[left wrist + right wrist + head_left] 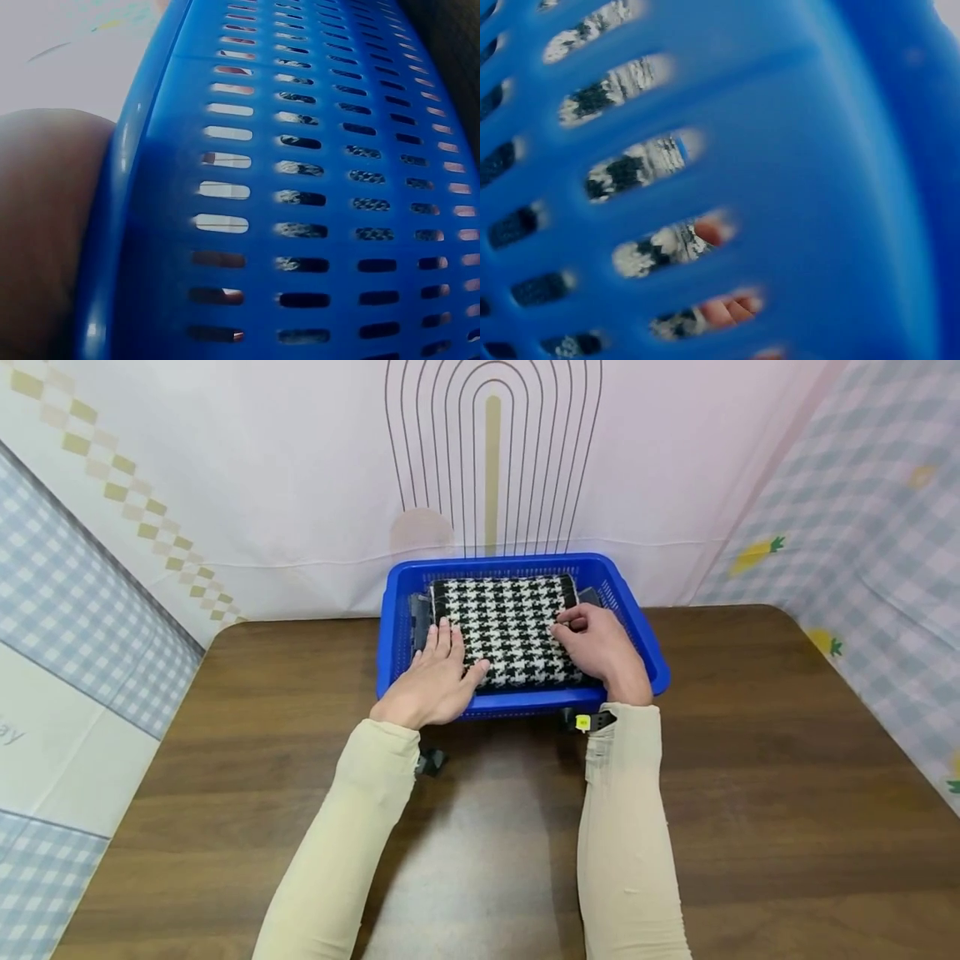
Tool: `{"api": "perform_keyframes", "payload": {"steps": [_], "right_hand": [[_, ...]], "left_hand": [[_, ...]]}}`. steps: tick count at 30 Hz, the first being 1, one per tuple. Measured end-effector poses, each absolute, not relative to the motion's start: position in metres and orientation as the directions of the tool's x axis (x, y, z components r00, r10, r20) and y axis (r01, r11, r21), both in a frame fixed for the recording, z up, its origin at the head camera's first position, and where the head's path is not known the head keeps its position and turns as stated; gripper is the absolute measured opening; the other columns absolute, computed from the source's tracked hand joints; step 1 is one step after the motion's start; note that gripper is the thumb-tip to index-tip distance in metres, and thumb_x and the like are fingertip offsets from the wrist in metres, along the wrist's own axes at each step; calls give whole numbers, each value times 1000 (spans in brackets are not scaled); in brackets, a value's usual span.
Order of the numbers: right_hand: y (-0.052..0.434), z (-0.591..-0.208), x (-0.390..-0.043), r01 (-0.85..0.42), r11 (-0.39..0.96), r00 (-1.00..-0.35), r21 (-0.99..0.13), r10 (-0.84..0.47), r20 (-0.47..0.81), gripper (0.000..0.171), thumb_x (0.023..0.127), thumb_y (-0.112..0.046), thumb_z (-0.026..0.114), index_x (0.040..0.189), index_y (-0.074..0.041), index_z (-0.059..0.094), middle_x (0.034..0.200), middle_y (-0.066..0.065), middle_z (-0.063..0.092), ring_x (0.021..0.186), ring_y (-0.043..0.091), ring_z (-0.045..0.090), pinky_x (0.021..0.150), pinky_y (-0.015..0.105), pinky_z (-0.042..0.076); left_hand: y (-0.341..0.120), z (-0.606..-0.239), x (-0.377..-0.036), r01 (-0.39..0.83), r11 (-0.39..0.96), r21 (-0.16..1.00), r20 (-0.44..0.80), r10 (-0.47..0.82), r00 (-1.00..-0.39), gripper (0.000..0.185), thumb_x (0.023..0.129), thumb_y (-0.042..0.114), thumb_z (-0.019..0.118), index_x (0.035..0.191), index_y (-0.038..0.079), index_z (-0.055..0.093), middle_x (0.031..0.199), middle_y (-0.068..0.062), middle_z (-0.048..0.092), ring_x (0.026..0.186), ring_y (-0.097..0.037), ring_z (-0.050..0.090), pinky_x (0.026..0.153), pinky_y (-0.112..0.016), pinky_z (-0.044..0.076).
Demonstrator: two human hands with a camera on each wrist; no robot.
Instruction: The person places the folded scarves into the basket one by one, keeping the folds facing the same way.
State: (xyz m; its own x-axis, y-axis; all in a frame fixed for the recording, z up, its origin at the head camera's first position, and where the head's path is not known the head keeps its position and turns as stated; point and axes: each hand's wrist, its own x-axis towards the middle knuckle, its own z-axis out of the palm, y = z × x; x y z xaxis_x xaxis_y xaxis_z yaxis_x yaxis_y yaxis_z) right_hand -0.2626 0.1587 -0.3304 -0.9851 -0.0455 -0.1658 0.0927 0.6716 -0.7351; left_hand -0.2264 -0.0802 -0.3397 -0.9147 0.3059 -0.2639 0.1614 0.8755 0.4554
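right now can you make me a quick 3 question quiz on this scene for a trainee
1. True or false: the houndstooth cloth lies inside the blue basket.
2. Which hand has its fingers flat on the cloth? A) left hand B) right hand C) neither
3. Fill in: the basket stands on a ____ table.

Key
1. True; the folded cloth sits within the basket's walls, and shows through the slots in both wrist views.
2. A; the left fingers lie straight on the cloth's left part, while the right hand's fingers curl at its right edge.
3. Wooden (dark brown).
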Motion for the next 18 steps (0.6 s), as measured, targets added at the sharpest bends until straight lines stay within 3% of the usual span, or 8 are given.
{"api": "perform_keyframes", "payload": {"steps": [8,12,18], "right_hand": [[160,-335,-263,76,665,-989,-743,-46,-142,39,106,-30,51,138,-8,55,136,16,57,114,31,56,92,45,47],[161,-336,-261,8,650,-996,-760,-64,-65,37,106,-29,52,136,-9,58,129,15,59,108,30,57,87,43,47],[167,-332,-254,-118,651,-992,-750,-37,124,44,107,-43,47,132,-10,62,129,14,63,118,31,58,102,50,46]], "left_hand": [[-81,-340,-227,171,872,458,-264,317,-911,79,109,55,24,162,6,-7,169,-10,-23,157,-25,-20,131,-47,4],[-81,-341,-228,181,872,455,-246,318,-916,79,109,54,28,163,6,-3,170,-11,-20,158,-26,-18,131,-48,6],[-81,-341,-224,206,868,451,-143,298,-944,73,109,50,33,164,6,10,172,-15,-8,160,-31,-8,130,-50,11]]}}
